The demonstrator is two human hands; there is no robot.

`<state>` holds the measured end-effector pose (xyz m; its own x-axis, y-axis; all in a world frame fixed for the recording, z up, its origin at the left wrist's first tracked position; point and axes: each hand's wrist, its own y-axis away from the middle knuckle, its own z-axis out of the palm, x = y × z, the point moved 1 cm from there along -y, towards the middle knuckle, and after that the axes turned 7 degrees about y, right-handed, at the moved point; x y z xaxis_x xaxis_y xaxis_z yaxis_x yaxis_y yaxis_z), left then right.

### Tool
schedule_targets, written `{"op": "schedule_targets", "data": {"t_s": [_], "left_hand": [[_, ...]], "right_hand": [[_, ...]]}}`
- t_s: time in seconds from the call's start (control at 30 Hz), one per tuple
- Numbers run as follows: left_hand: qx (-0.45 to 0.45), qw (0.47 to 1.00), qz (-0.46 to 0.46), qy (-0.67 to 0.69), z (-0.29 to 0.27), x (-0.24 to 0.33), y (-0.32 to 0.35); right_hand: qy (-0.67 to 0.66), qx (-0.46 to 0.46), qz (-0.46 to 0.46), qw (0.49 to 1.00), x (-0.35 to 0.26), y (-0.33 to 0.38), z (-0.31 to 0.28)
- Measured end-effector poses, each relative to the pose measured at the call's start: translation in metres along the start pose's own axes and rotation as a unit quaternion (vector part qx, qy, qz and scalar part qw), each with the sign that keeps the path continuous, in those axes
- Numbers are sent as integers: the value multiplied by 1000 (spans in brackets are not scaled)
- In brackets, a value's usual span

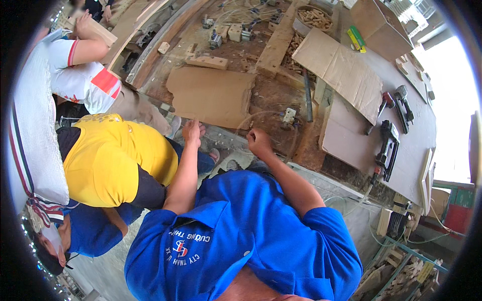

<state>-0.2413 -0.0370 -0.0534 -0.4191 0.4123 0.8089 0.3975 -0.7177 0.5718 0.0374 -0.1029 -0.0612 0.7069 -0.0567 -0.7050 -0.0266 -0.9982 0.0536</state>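
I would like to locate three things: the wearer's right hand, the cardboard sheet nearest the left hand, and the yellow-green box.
Right hand (259,143): head view, middle of the hand.
Cardboard sheet (211,94): head view, middle of its flat face.
Yellow-green box (356,39): head view, middle of its visible side.

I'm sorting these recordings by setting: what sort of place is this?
Probably a woodworking workshop: what look like nail guns lie at the right, small wooden pieces are heaped near the top, and wood offcuts are piled at lower right.

White capital letters (187,261) on both sides of small red-and-white emblem (179,247), chest of blue shirt (296,246).
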Motion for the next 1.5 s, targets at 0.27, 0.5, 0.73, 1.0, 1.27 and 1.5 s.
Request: {"op": "schedule_targets", "data": {"t_s": [0.27, 0.5, 0.73, 1.0, 1.27, 1.5], "left_hand": [[26, 999, 30, -23, 6, 8, -17], [22, 999, 34, 20, 6, 11, -15], [97, 991, 93, -7, 5, 28, -17], [86, 983, 140, -77, 18, 60, 7], [127, 981, 130, 70, 20, 53, 11], [124, 922, 363, -43, 28, 45, 7]], "right_hand": [[7, -17, 13, 1000, 9, 8, -8], [25, -33, 22, 999, 6, 2, -11], [38, -39, -23, 998, 2, -3, -17], [83, -51, -33, 995, 14, -12, -10], [81, -61, -31, 994, 5, -11, -14], [28, -4, -41, 999, -17, -20, -27]]}}
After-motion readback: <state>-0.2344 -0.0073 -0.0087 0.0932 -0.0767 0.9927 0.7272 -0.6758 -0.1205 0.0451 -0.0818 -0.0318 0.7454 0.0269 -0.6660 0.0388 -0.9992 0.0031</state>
